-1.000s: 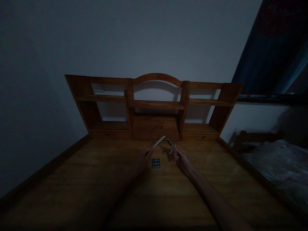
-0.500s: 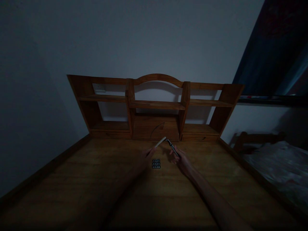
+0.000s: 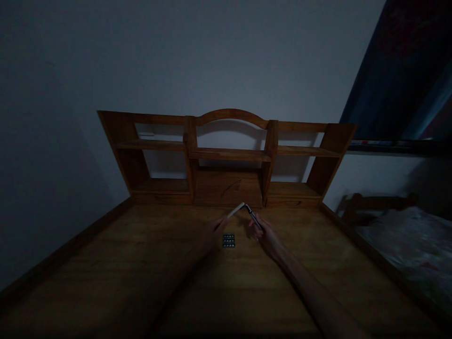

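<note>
My left hand is closed around the lower end of a slim pale stick that looks like a candle, tilted up to the right. In my right hand is a dark, slim tool with a bent metallic neck, which looks like a long-necked lighter. Its tip meets the stick's upper end, or nearly so; I cannot tell whether they touch. No flame shows there. Below and between the hands, a small dark piece with three rows of bright spots lies on the wooden desk.
A wooden shelf unit with several compartments stands along the desk's back edge, against a pale wall. Raised wooden rims border the desk's sides. On the right are a bed and a dark curtain. The room is dim.
The tool's tip has moved slightly left and closer to the stick's upper end. Both hands keep their grip, and the view has shifted very little.
</note>
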The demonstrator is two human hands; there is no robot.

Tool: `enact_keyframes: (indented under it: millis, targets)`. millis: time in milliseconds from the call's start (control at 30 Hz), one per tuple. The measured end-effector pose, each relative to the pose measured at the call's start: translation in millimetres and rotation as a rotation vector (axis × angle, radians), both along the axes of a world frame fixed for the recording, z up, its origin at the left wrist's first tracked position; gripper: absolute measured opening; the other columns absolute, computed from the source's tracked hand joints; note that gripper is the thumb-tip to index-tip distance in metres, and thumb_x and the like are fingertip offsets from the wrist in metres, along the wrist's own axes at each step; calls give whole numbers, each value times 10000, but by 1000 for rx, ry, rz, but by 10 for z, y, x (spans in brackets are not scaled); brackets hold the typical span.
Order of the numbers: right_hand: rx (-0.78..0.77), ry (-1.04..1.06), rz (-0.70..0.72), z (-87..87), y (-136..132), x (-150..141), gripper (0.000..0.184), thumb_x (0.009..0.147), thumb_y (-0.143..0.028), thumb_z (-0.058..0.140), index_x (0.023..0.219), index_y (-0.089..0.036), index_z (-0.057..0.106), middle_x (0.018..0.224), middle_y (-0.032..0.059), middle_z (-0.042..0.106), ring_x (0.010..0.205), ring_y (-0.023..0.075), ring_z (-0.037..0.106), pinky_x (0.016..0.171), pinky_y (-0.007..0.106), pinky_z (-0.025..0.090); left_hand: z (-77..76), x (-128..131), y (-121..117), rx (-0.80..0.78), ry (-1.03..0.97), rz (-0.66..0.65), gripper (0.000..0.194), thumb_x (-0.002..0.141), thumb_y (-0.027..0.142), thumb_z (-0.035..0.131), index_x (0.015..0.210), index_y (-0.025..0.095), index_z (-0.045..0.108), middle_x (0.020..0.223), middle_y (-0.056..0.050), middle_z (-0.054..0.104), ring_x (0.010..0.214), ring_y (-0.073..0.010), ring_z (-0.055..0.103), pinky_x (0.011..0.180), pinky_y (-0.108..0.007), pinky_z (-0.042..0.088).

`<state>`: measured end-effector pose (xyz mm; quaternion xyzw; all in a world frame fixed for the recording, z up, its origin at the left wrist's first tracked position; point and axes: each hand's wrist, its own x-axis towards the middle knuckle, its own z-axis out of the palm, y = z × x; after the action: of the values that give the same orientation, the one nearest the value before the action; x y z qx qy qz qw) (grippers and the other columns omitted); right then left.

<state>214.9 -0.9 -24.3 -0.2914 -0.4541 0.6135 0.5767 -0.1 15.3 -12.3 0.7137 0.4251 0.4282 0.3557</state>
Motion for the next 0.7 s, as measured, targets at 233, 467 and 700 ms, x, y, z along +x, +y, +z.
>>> enact_keyframes:
  millis: [233, 467, 700]
  targets:
    - [-8, 13, 29, -26, 20, 10, 383, 849, -520, 520, 749, -166, 627, 467, -91, 213, 400, 75, 186, 405, 228, 250, 11, -8, 7, -6, 48, 30, 542, 865, 587, 349, 843, 166, 688, 746, -17, 672, 685, -172, 591, 636, -252, 438]
    - [-13, 3, -131, -22, 33, 27, 287, 766, -442, 665, 785, -156, 646, 493, -82, 298, 427, 66, 236, 413, 218, 236, -14, -70, 77, 41, -13, 172, 532, 853, 592, 369, 915, 170, 687, 828, -27, 682, 764, -185, 611, 703, -274, 450]
    - [-52, -34, -164, 34, -32, 28, 279, 708, -388, 729, 844, -149, 679, 509, -69, 382, 429, 55, 253, 417, 214, 227, 1, -85, 46, -9, -65, 63, 524, 857, 591, 382, 964, 167, 670, 897, -33, 686, 809, -185, 614, 719, -262, 460]
